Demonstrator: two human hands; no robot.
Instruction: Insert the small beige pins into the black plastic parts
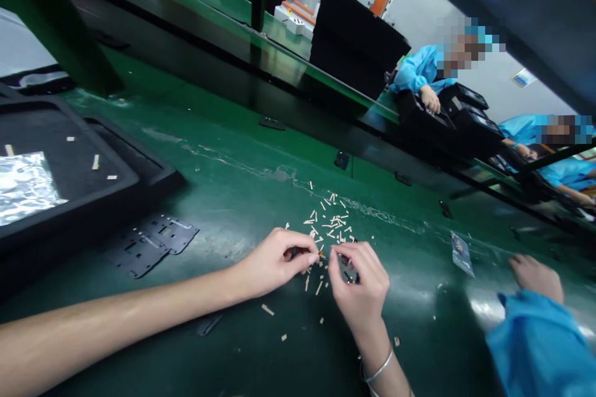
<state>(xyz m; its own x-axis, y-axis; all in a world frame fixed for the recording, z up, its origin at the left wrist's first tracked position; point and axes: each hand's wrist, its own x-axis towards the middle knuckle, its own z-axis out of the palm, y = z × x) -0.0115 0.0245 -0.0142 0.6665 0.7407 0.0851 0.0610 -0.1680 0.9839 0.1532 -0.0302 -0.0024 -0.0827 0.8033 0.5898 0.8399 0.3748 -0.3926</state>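
My left grip [274, 263] is pinched on a small tan strip [320, 255], and my right grip [361, 279] is clenched on a black part [348, 271], just above the green tabletop [223, 164]. The strip looks light and fragile: hold it by one end, using fingertips only.

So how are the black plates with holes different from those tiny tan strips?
The black plates are dark with cut-out holes, while the tan strips are pale and look plain. The plates are much bigger than the strips. The plates lie together in one small group beside the black tray, while the strips are scattered in a loose heap near the left hand and right hand. Both lie on the green bench top.
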